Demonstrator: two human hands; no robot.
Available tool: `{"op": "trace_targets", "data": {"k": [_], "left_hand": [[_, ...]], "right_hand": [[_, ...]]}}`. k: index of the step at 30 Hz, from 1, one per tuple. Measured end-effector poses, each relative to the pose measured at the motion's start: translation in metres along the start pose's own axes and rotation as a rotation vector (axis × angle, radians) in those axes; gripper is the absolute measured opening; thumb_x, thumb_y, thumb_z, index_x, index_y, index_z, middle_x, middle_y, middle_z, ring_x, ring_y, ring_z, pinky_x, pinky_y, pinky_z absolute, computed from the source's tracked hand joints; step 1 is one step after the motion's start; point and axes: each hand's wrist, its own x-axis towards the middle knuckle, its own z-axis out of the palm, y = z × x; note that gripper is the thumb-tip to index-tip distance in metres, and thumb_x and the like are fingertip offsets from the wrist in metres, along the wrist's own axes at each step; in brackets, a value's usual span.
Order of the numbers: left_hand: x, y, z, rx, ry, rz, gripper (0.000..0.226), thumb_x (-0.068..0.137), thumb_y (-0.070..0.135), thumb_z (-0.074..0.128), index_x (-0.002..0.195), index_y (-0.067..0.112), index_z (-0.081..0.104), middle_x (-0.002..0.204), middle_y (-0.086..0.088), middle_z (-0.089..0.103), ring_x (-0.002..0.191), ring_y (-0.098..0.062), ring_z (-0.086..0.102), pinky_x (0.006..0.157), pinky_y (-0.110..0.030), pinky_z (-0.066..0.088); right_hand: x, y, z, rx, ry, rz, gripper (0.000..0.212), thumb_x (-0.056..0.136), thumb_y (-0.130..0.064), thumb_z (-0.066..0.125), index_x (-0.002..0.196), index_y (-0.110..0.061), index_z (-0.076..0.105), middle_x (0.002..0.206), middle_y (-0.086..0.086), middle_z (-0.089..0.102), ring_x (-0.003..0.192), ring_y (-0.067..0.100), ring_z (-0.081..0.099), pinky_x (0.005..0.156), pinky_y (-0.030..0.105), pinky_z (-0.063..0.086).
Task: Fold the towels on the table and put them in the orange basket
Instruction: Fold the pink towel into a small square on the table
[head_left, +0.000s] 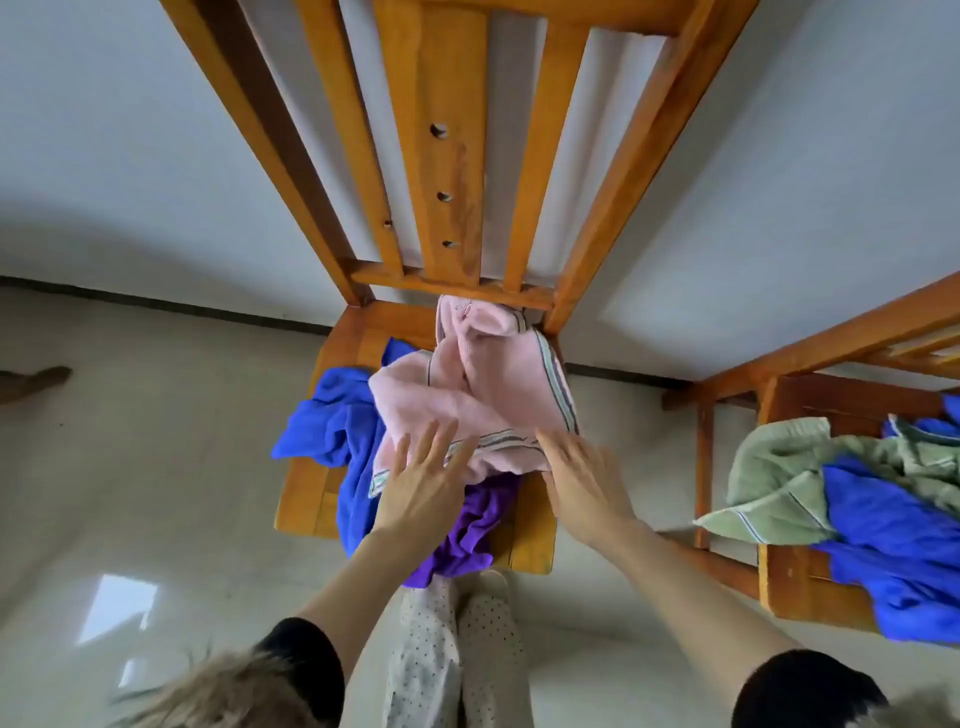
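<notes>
A crumpled pink towel (483, 384) with a grey striped border lies on top of a pile on a wooden chair seat (306, 499). Under it, a blue towel (337, 421) hangs off the seat's left side and a purple towel (467, 525) drapes over the front edge. My left hand (421, 483) hovers with fingers spread over the pink towel's near edge. My right hand (582, 478) is flat and open, its fingertips at the pink towel's right front corner. Neither hand grips anything. No orange basket is in view.
The chair's tall slatted back (447, 156) rises in front of me against a white wall. A second wooden chair (779, 577) at the right holds a green towel (774, 478) and a blue towel (893, 551). My legs stand at the seat's front; pale tiled floor surrounds.
</notes>
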Motion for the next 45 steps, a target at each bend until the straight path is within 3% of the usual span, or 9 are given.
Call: {"op": "trace_targets", "data": {"k": [5,12,14,17,24,30,36,41,45], "left_hand": [[0.041,-0.01,0.033,0.006,0.202,0.116,0.053,0.062,0.001,0.08,0.112,0.009,0.067,0.12,-0.021,0.061,0.114,-0.042,0.056,0.092,-0.055,0.047],[0.051,-0.023,0.022,-0.127,0.284,0.15,0.01,0.067,0.013,0.069,0.076,0.009,0.073,0.076,-0.006,0.07,0.071,-0.026,0.066,0.069,-0.031,0.054],[0.05,-0.026,0.005,-0.172,0.114,0.085,0.03,0.08,0.03,0.05,0.088,0.01,0.071,0.084,-0.004,0.068,0.081,-0.023,0.063,0.071,-0.025,0.044],[0.045,-0.039,-0.018,-0.191,0.015,0.028,0.026,0.088,0.018,0.053,0.113,0.018,0.062,0.105,-0.001,0.065,0.097,-0.021,0.058,0.073,-0.024,0.039],[0.014,-0.033,-0.112,-0.524,0.152,-0.065,0.049,0.079,-0.014,0.036,0.114,0.008,0.062,0.1,-0.007,0.06,0.094,-0.028,0.057,0.069,-0.019,0.034],[-0.036,-0.005,-0.231,-0.849,0.128,0.027,0.031,0.09,0.017,0.053,0.118,0.032,0.05,0.091,0.009,0.063,0.076,-0.006,0.062,0.06,-0.01,0.045],[-0.098,0.024,-0.348,-0.762,0.603,0.015,0.017,0.094,0.021,0.053,0.08,0.017,0.06,0.078,-0.003,0.062,0.072,-0.02,0.058,0.072,-0.031,0.045],[-0.166,0.01,-0.437,-0.643,0.834,-0.023,0.018,0.094,0.019,0.052,0.083,0.016,0.067,0.081,0.003,0.063,0.08,-0.014,0.055,0.067,-0.016,0.038],[-0.228,-0.009,-0.478,-0.593,0.974,-0.038,0.018,0.093,0.019,0.054,0.079,0.023,0.063,0.077,0.011,0.061,0.075,0.0,0.054,0.063,-0.003,0.036]], "right_hand": [[0.044,0.007,0.046,0.13,-0.015,0.119,0.045,0.096,-0.023,0.047,0.139,-0.018,0.038,0.14,0.003,0.047,0.129,0.023,0.043,0.107,0.044,0.035],[0.058,0.011,0.061,0.189,0.031,0.119,0.019,0.093,-0.025,0.051,0.101,-0.016,0.065,0.103,0.0,0.063,0.096,0.018,0.057,0.085,0.035,0.047],[0.054,0.01,0.052,0.264,0.03,0.11,0.015,0.092,-0.026,0.054,0.095,-0.014,0.062,0.095,0.001,0.063,0.087,0.017,0.059,0.08,0.032,0.05],[0.048,0.003,0.02,0.429,0.058,0.103,0.014,0.093,-0.024,0.053,0.082,-0.015,0.049,0.072,-0.001,0.055,0.066,0.017,0.055,0.058,0.023,0.042],[0.031,-0.046,-0.119,0.621,0.233,-0.104,0.013,0.093,-0.018,0.051,0.081,-0.013,0.05,0.069,-0.004,0.053,0.066,0.017,0.053,0.058,0.036,0.042],[-0.004,-0.099,-0.255,0.596,0.395,-0.335,0.007,0.092,-0.024,0.056,0.091,-0.02,0.062,0.076,-0.017,0.055,0.067,-0.003,0.053,0.058,0.005,0.039],[-0.057,-0.146,-0.379,0.628,0.557,-0.477,0.007,0.087,-0.02,0.063,0.083,-0.016,0.066,0.066,-0.01,0.057,0.058,0.001,0.05,0.057,0.013,0.037],[-0.093,-0.189,-0.449,0.618,0.552,-0.551,0.021,0.087,-0.03,0.063,0.077,-0.012,0.065,0.071,0.007,0.064,0.064,0.014,0.052,0.062,0.024,0.039],[-0.11,-0.225,-0.469,0.581,0.565,-0.601,0.019,0.091,-0.028,0.057,0.08,-0.016,0.065,0.076,-0.003,0.065,0.074,0.015,0.058,0.065,0.021,0.04]]}}
